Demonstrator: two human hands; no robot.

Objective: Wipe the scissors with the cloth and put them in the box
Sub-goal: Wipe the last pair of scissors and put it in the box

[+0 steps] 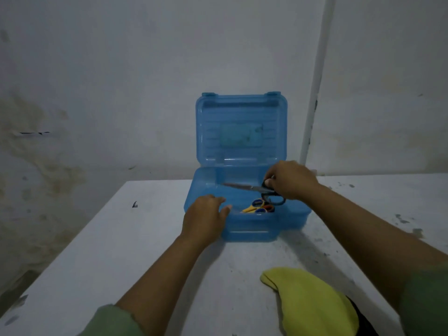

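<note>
A translucent blue box (291,221) stands open on the white table, its lid (241,128) upright against the wall. My right hand (292,179) grips the black handles of a pair of scissors (244,187) and holds them over the box, blades pointing left. Inside the box lie smaller scissors with yellow, blue and orange handles (259,206). My left hand (206,218) rests on the box's front left rim, fingers loosely spread. The yellow cloth (312,304) lies on the table near my right forearm.
The white table (121,251) runs from the wall to me, its left edge slanting away over a dark floor. A stained wall and a white pipe (315,93) stand right behind the box.
</note>
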